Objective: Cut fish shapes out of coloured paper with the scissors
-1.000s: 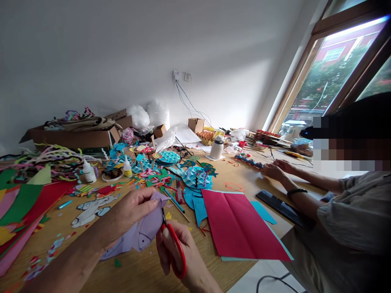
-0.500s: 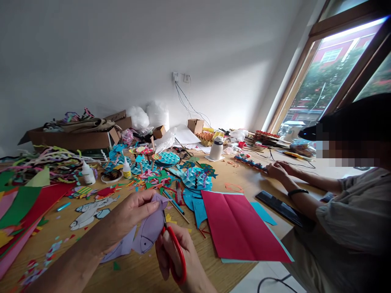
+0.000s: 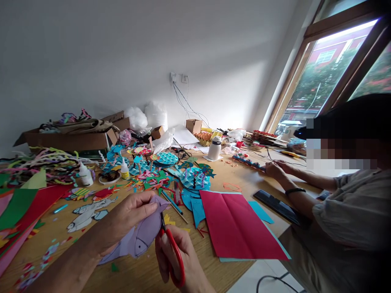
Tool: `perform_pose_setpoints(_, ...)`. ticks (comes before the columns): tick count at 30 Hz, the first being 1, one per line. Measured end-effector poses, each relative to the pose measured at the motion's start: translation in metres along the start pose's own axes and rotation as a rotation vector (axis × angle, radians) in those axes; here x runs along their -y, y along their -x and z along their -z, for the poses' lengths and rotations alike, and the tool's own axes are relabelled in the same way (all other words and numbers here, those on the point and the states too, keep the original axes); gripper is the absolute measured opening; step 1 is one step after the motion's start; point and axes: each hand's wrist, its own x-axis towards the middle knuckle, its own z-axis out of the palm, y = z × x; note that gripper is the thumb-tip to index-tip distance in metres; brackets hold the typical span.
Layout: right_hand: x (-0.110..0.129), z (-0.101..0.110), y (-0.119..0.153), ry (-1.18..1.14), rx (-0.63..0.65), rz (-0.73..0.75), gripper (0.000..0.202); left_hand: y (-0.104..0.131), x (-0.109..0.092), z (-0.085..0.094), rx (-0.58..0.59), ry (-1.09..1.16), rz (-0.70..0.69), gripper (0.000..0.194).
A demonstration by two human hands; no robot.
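Pinched between the thumb and fingers of my left hand [image 3: 137,211] is a purple paper fish [image 3: 146,234]. Its drawn eye and gill line point down toward me, and its tail is up by my thumb. My right hand [image 3: 180,254] grips red-handled scissors [image 3: 177,256], whose dark blades touch the fish's right edge near the tail. Another piece of purple paper [image 3: 119,250] hangs below my left wrist; I cannot tell whether it is joined to the fish. Left of my left hand lie white paper fish [image 3: 84,217] with dark outlines.
Red paper [image 3: 241,228] lies to the right, beside a black phone-like slab [image 3: 276,206]. Glue bottles [image 3: 85,175], paper scraps and blue fish-decorated crafts [image 3: 195,177] crowd the middle. A cardboard box [image 3: 70,140] stands back left. At right, another person's hands [image 3: 276,167] hold a beaded strip.
The scissor blades have shifted slightly along the fish's edge, and the fish has tilted a little. The whole view has drifted slightly.
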Motion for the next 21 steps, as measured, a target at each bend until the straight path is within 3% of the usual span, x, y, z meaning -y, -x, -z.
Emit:
perform_pose_setpoints(9, 0.0097, -0.0043, -0.0004, 0.010, -0.062, -0.090, 0.054, -0.0010, -0.0002, 0.0037, 0.005, -0.103, -0.008, 0.022)
perform_pose_setpoints(21, 0.0064, -0.0028, 0.0015, 0.008, -0.058, -0.070, 0.053, -0.0026, 0.0020, 0.0054, 0.001, -0.235, -0.043, 0.027)
